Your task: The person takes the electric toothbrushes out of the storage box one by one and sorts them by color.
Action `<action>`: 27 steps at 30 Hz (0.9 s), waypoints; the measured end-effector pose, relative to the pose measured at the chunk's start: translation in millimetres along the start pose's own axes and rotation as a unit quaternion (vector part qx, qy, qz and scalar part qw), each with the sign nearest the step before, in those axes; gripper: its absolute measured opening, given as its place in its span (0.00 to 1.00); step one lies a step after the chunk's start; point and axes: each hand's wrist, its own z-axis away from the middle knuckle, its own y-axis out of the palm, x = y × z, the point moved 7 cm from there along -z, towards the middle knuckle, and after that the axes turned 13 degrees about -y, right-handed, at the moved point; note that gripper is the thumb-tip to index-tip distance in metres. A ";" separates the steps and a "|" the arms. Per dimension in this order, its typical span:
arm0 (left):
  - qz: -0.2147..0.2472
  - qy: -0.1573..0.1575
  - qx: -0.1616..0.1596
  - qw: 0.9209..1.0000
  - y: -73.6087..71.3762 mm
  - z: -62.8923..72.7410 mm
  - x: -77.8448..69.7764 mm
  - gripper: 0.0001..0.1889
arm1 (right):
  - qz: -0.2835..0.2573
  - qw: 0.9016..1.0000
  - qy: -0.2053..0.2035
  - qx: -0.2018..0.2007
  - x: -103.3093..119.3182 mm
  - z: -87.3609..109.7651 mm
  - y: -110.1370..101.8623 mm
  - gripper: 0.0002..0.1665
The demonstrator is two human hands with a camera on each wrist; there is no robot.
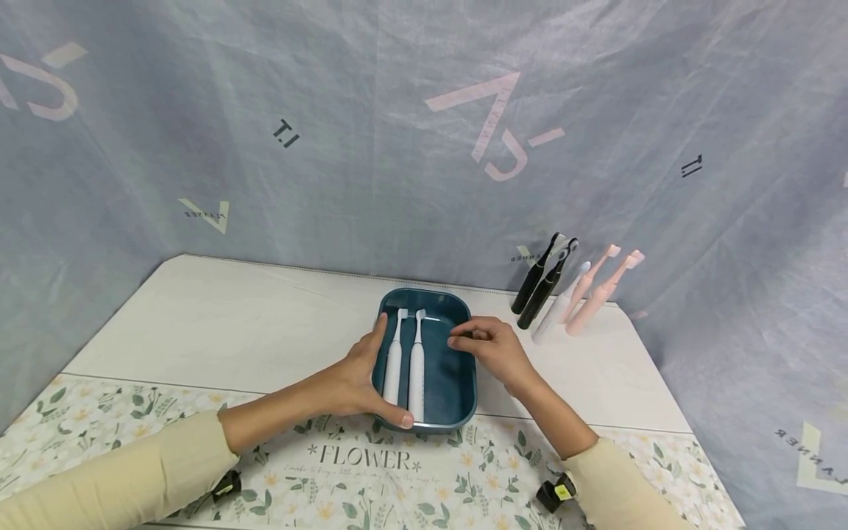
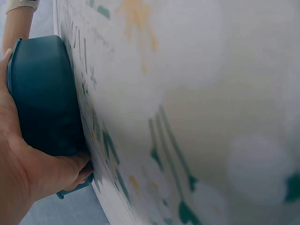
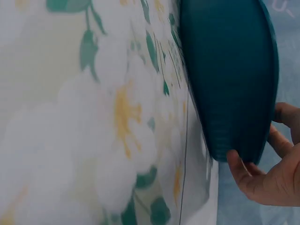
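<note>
A dark teal tray (image 1: 435,386) sits on the table with two white electric toothbrushes lying side by side inside it, the left toothbrush (image 1: 393,368) and the right toothbrush (image 1: 417,368). My left hand (image 1: 354,379) grips the tray's left side, its thumb at the near rim and its fingers spread along the wall. At the right rim, my right hand (image 1: 493,350) holds the edge. In the right wrist view, some fingers (image 3: 240,176) rest against the outside wall while others reach over the rim.
Several electric toothbrushes stand upright at the back right: black ones (image 1: 539,294), a white one (image 1: 553,313) and pink ones (image 1: 592,305). Under the tray lies a white and floral tablecloth (image 1: 358,486). A grey-blue curtain (image 1: 331,147) hangs behind the table.
</note>
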 end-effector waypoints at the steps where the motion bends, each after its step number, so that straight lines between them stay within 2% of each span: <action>1: -0.002 -0.002 0.000 1.000 0.2 -0.1 0.1 0.94 | 0.010 1.000 -0.007 0.003 1.5 -1.0 2.8 0.16; 5: -0.005 0.002 0.002 1.000 0.6 -0.7 -0.3 0.94 | 0.046 0.999 -0.006 0.003 3.5 -3.4 9.9 0.15; 11: -0.008 0.001 0.006 1.000 0.2 -0.2 -1.0 0.94 | 0.094 0.995 0.032 0.014 3.0 -3.6 19.8 0.15; 15: -0.009 0.004 0.007 1.000 0.2 0.2 -1.5 0.94 | 0.126 0.991 0.033 0.021 6.2 -3.9 25.9 0.16; 27: -0.012 0.000 0.008 1.000 0.1 -1.0 0.3 0.94 | 0.183 0.981 0.059 0.038 7.1 -3.7 42.0 0.32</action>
